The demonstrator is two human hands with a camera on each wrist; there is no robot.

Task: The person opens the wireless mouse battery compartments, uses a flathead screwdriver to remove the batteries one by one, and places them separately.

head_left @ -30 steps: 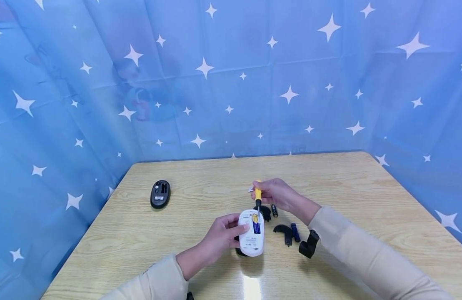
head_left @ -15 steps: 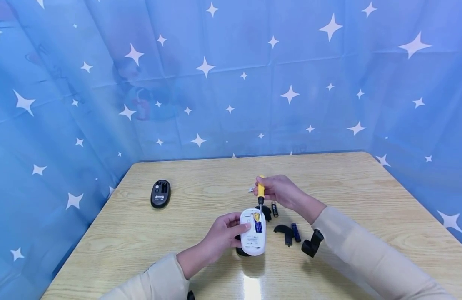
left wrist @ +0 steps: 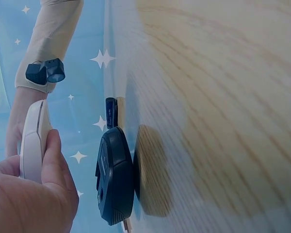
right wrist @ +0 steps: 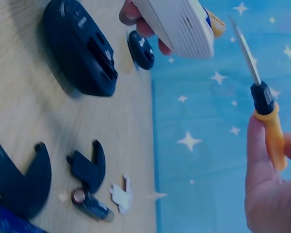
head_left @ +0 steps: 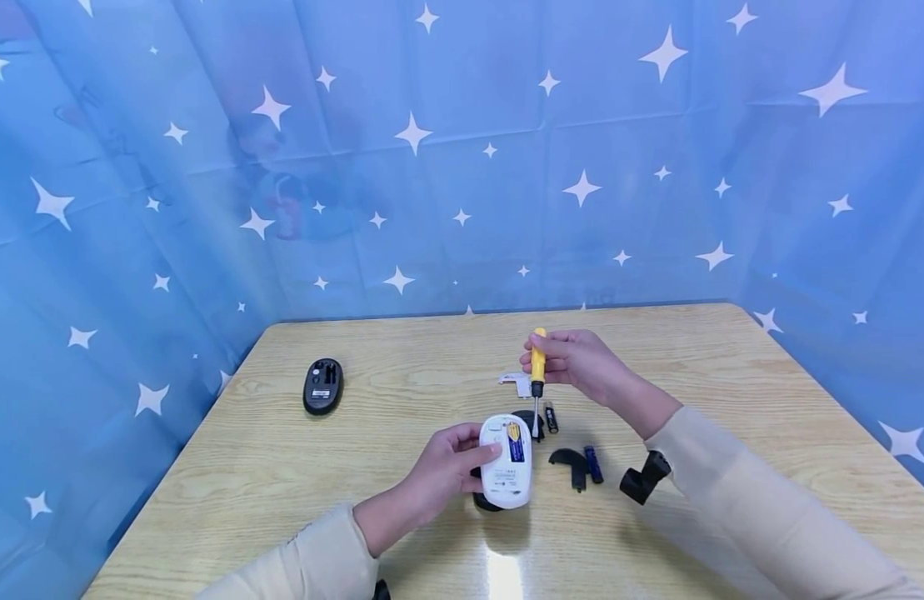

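My left hand (head_left: 469, 460) grips a white mouse (head_left: 505, 477) belly-up above the table; a blue-and-yellow battery (head_left: 515, 443) sits in its open bay. The left wrist view shows the same mouse (left wrist: 33, 141) edge-on in my left hand (left wrist: 36, 191). My right hand (head_left: 546, 357) holds a yellow-handled screwdriver (head_left: 537, 360) upright, blade down, its tip just right of the mouse and apart from it. In the right wrist view, the screwdriver (right wrist: 267, 124) in my right hand (right wrist: 269, 194) points toward the white mouse (right wrist: 179, 26).
A black mouse (head_left: 322, 385) lies belly-up at the table's left; another black mouse (left wrist: 114, 174) rests under the white one. Two black covers (head_left: 569, 462) (right wrist: 89, 167), a blue battery (head_left: 592, 464), a black battery (head_left: 551, 417) and a white scrap (head_left: 516, 380) lie near my right arm.
My right hand has raised the screwdriver up and to the right, taking its tip out of the white mouse's battery bay. The left hand and mouse have stayed put.
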